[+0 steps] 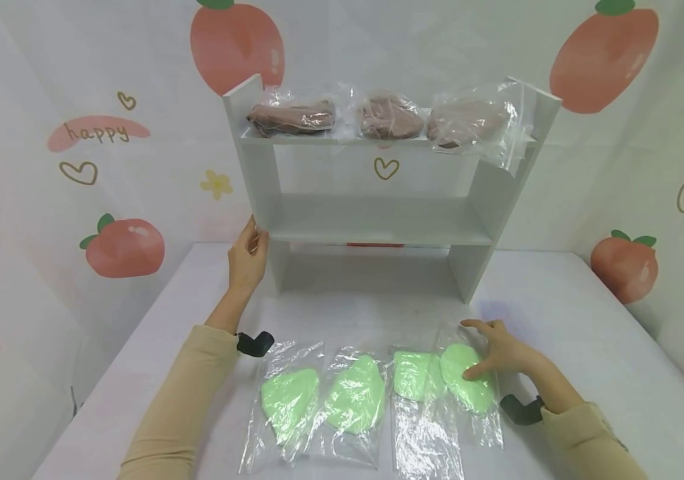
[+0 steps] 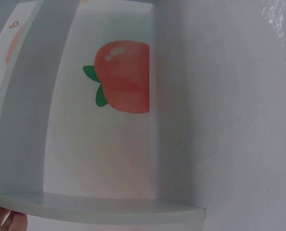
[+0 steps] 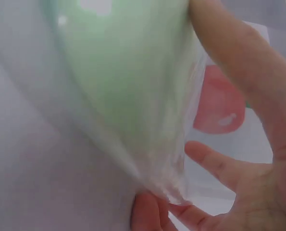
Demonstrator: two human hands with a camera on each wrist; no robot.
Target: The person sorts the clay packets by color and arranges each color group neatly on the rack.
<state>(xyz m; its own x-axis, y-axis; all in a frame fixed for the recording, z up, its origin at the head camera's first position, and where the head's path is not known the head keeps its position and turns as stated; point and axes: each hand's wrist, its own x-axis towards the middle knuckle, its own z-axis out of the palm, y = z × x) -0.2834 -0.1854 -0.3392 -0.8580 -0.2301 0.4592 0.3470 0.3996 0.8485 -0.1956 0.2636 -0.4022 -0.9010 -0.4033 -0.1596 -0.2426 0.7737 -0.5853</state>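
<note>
My left hand (image 1: 249, 260) touches the outside of the left panel of a white shelf unit (image 1: 378, 220); its fingertips show at the panel's edge in the left wrist view. On the tabletop in front, my right hand (image 1: 501, 350) holds the rightmost clear plastic bag with a flat green piece (image 1: 459, 367) in it. The thumb lies over the green piece, and the other fingers are at the bag's far edge. In the right wrist view that bagged green piece (image 3: 123, 82) fills much of the frame, its edge between thumb and fingers.
Beside it lie more bagged green pieces: one overlapped by the held bag (image 1: 412, 377), one in the middle (image 1: 359, 397) and one at left (image 1: 289, 403). Three bagged brown pieces (image 1: 390, 120) sit on the top shelf, the right bag (image 1: 513, 143) hanging over its edge. A patterned cloth (image 1: 138, 67) hangs behind.
</note>
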